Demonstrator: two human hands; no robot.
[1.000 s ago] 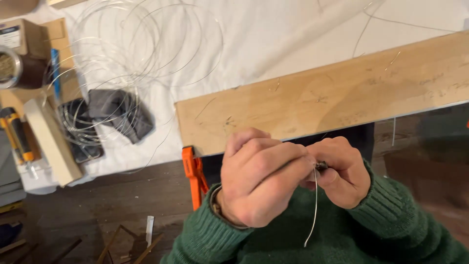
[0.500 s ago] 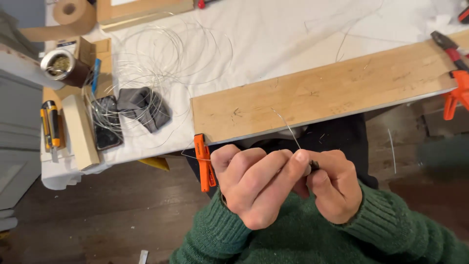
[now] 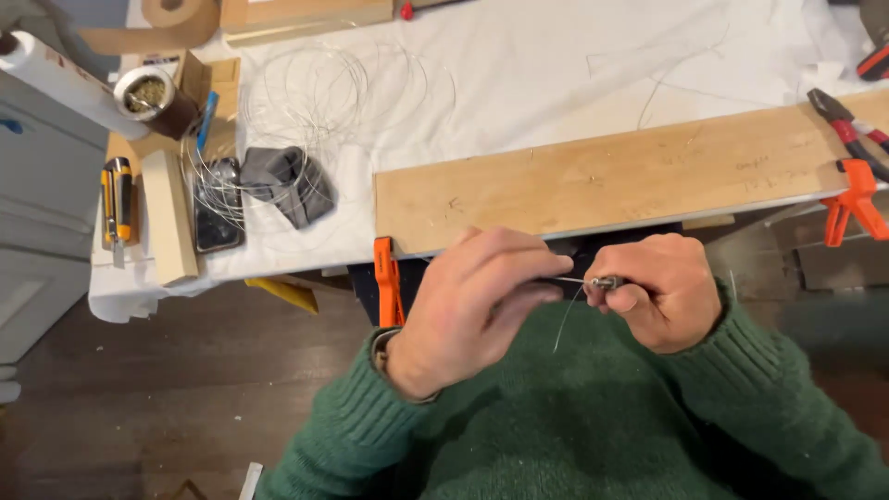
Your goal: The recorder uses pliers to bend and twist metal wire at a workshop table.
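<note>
We are observing both hands working close to the chest, below the near edge of the wooden plank that is clamped to the white-covered table. The left hand is curling its fingers inward and pinching the thin wire between thumb and fingertips; the right hand is closing into a loose fist and gripping a small dark metal fitting at its fingertips. We are noting the governing relation: a short stretch of wire is running almost level between the two hands, its long axis left to right, with the fitting lying to the right of the left hand's pinch and touching the right hand's fingertips. A loose tail of the same wire is hanging down from that span over the green knitted sweater. The right hand is the nearer to the fitting; the left is nearer to the free run of wire. We cannot tell whether the wire is already passing through the fitting. As to materials, the wire is appearing fine, pale and springy; the plank is showing a smooth, light grain with pencil marks. Orange clamps are holding the plank at both ends. Loose coils of wire are lying on the cloth beyond, beside a folded grey cloth, with red-handled pliers resting at the far right.
</note>
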